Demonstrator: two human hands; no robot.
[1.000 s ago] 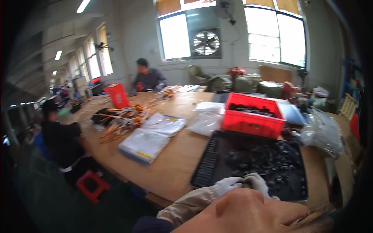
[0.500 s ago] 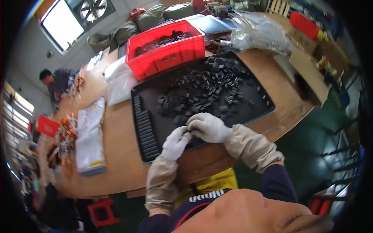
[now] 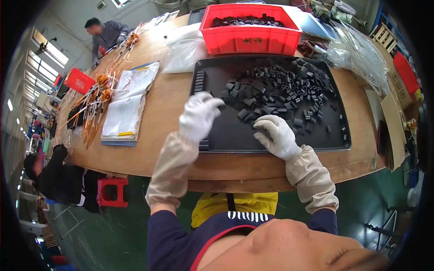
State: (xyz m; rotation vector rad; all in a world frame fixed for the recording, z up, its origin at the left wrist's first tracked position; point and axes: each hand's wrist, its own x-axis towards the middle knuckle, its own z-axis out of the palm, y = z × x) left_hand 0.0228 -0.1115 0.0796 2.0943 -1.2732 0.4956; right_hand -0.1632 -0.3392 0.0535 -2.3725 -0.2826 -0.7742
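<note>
While fingers (image 3: 270, 119) curl, hands (image 3: 198, 116) are apart.

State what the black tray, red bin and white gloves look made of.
Black tray: likely plastic, satin, from its soft sheen and rounded corners; coated metal is possible.
Red bin: seemingly rigid plastic, smooth, given its stiff walls and even colour.
White gloves: apparently knitted fabric, matte, soft-looking and close-fitting.

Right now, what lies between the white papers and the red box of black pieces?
The head view shows a cloudy plastic bag between the papers and the box, on the table.
</note>
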